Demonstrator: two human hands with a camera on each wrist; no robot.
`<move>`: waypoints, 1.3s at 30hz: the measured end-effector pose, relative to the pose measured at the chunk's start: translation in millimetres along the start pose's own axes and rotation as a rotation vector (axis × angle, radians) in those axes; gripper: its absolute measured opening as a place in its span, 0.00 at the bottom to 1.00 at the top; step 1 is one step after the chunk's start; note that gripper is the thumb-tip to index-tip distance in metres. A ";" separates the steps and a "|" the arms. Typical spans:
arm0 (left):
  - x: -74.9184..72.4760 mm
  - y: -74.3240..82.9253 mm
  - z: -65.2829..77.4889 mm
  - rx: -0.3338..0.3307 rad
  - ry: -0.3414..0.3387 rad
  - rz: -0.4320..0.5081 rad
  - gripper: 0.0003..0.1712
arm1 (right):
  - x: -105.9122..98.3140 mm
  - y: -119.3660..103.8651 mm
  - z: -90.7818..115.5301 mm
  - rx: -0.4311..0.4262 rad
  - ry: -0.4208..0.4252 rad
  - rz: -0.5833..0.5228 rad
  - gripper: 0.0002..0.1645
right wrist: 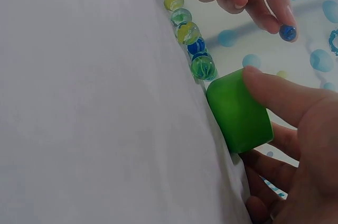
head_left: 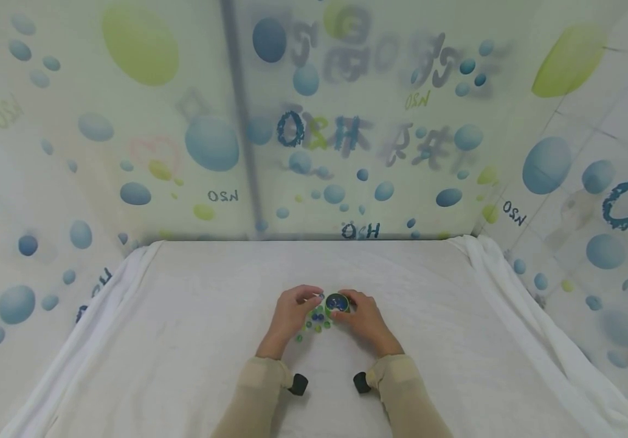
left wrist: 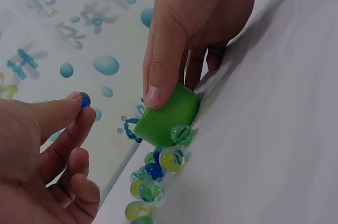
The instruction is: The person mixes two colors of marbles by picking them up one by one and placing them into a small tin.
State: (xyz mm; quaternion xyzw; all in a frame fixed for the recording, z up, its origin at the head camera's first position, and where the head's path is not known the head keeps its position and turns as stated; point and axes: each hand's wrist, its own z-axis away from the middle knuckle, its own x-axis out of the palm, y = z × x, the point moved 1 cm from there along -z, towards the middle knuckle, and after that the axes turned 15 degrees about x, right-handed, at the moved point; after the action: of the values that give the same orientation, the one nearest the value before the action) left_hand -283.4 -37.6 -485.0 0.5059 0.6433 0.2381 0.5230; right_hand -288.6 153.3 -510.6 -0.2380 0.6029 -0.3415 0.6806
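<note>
A blue marble (left wrist: 85,100) is pinched between the thumb and forefinger of my left hand (head_left: 292,313), held up beside the cup. My right hand (head_left: 367,316) grips a small green cup (right wrist: 240,110) by its side, thumb at the rim. From the head view, dark blue shows inside the cup. Loose glass marbles (left wrist: 150,189), green, yellow and blue, lie on the white cloth next to the cup, between the two hands. One green marble (left wrist: 182,134) sits right at the cup's wall.
White cloth (head_left: 210,292) covers the table, with bunched folds (head_left: 489,255) along its sides. A curtain (head_left: 193,79) printed with blue and green bubbles hangs behind and at both sides. Black wrist devices (head_left: 298,384) are worn on both sleeves.
</note>
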 end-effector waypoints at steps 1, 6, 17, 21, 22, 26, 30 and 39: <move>0.3 0.1 0.0 -0.001 0.002 -0.002 0.09 | 0.0 -0.2 0.1 0.001 -0.001 0.000 0.32; 1.5 0.9 -0.2 0.001 0.014 -0.007 0.09 | 0.4 -0.8 0.4 0.004 -0.002 0.005 0.32; 4.8 2.2 -0.4 -0.002 0.020 0.015 0.10 | -0.5 -0.2 -0.4 0.006 -0.005 -0.009 0.32; 5.3 1.8 -0.5 0.021 0.012 0.017 0.11 | -0.9 -0.8 -0.2 0.000 -0.004 -0.011 0.32; 5.6 1.6 -0.6 0.025 0.011 0.016 0.11 | -1.1 -0.9 0.1 -0.002 -0.004 -0.011 0.31; 7.0 1.6 -0.6 0.048 0.010 0.026 0.11 | -1.3 -1.0 0.0 -0.003 -0.005 -0.004 0.32; 8.7 2.1 -0.6 0.054 0.008 0.036 0.12 | -0.8 -0.7 -0.2 0.008 -0.007 0.002 0.32; 11.1 1.9 -0.6 0.059 -0.007 0.057 0.13 | 0.3 -0.4 0.0 0.010 -0.010 -0.009 0.31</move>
State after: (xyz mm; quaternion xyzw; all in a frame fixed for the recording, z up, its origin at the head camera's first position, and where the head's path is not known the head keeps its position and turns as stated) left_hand -282.5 -26.7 -488.0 0.5400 0.6334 0.2323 0.5032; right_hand -288.6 152.9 -510.6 -0.2392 0.5968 -0.3463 0.6832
